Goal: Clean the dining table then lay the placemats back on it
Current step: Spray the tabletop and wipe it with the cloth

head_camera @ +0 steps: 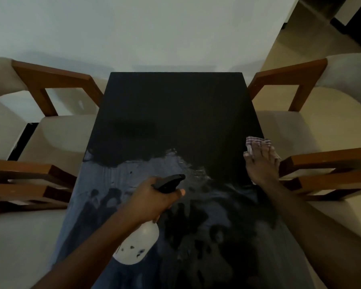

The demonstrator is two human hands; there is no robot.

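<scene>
Gripping the spray bottle [138, 245] in my left hand [152, 201], I am curling my fingers round its neck and aiming the black nozzle at the far half of the dining table [175, 111]. The near half is shining wet and streaky, while the far half is looking dry. I judge I should be misting lightly there and not pooling more liquid close to me. Over at the right edge, my right hand [261, 163] is pressing the checked cloth [256, 141] flat, fingers spread apart on top of it. Wiping well here probably means dragging the cloth in long overlapping strokes toward one edge while the film is damp. No placemats are showing in this view. The bottle is showing a few dark marks, but I am reading no words or brand on it.
</scene>
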